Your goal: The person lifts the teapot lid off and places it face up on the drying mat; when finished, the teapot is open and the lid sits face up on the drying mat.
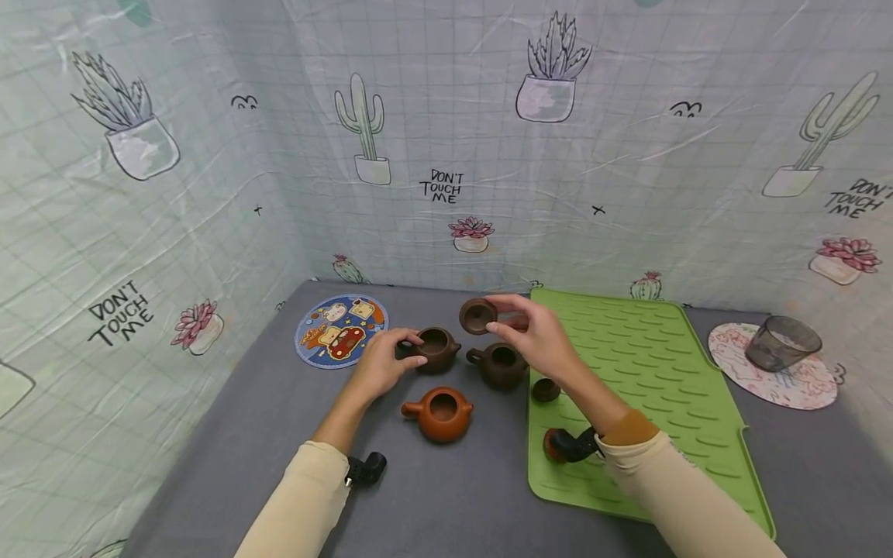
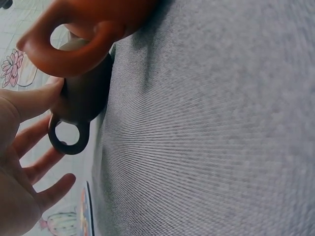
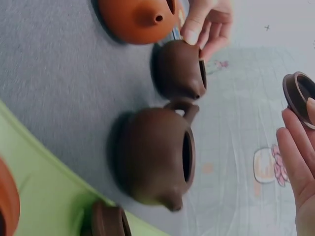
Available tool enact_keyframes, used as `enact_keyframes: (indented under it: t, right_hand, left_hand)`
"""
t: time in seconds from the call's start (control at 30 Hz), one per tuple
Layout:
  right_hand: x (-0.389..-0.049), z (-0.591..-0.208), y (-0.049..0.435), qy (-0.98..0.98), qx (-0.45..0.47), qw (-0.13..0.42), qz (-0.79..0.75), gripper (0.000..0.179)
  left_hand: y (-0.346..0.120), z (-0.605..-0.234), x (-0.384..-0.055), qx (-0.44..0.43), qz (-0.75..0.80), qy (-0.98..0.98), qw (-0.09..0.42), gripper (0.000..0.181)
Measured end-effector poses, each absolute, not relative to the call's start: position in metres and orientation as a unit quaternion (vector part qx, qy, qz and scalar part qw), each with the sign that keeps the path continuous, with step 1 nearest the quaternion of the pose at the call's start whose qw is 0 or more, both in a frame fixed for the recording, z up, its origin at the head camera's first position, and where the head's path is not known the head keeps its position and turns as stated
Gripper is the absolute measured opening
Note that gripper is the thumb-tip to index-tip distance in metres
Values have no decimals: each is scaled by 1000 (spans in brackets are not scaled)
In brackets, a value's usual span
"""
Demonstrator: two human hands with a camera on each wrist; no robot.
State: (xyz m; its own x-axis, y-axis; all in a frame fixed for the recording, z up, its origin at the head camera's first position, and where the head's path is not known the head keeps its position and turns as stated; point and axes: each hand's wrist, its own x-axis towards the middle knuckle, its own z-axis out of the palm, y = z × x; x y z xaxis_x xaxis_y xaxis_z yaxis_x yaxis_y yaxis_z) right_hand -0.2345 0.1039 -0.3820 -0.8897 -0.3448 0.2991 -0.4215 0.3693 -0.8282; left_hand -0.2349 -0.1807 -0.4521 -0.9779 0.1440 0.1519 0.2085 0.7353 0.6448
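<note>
My left hand (image 1: 380, 366) grips a small dark brown teapot (image 1: 437, 361) at its handle side, thumb and fingers against the rim in the right wrist view. The teapot stands lidless on the table, spout to the right. My right hand (image 1: 539, 335) pinches a round brown teapot lid (image 1: 477, 316) in the air, its hollow underside towards the head view. Below that hand stands a second brown teapot (image 1: 499, 370), its opening uncovered and its handle to the left. Nearer me is an orange-brown teapot (image 1: 443, 422), also lidless, handle to the left.
A green mat (image 1: 649, 403) lies at the right, with a small brown lid (image 1: 546, 390) and an orange lid (image 1: 554, 446) partly covered by the right wrist camera. A blue patterned round mat (image 1: 314, 322) lies back left. A grey cup (image 1: 783, 345) stands on a pink mat (image 1: 802, 394).
</note>
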Motion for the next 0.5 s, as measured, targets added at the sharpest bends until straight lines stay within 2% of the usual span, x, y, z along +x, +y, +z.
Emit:
enact_keyframes:
  t: [0.23,0.5]
  right_hand:
    - [-233,-376,126,-822,223,30,523,45]
    - [-232,-374,153,-844,193,45,498,24]
  left_hand:
    - [-181,-453,-237,-109,-348,-929,60,27]
    - [-181,-450,-235,-116,-355,-925,64,27]
